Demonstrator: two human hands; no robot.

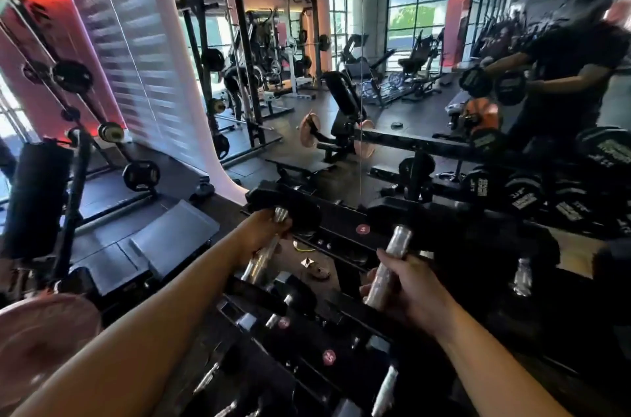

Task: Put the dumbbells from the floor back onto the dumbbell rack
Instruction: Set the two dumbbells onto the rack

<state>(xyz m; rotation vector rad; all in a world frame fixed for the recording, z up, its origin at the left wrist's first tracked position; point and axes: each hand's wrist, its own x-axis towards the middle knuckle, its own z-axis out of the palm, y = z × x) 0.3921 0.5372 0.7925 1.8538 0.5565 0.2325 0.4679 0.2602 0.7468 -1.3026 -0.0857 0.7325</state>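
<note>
I hold a black dumbbell in each hand above the top tier of the dumbbell rack (345, 222). My left hand (264, 232) grips the chrome handle of the left dumbbell (290, 208), whose far head hangs over the rack's left end. My right hand (406, 286) is closed around the knurled handle of the right dumbbell (403, 239), its black far head above the top rail. Lower tiers hold several racked dumbbells (280, 317) with red weight labels.
A wall mirror (444, 75) directly behind the rack reflects the gym and a person holding dumbbells. A padded bench (164, 239) and plate-loaded machine (78, 150) stand on the left. A pink plate (41, 331) sits at lower left. More dumbbells (522, 276) fill the rack's right side.
</note>
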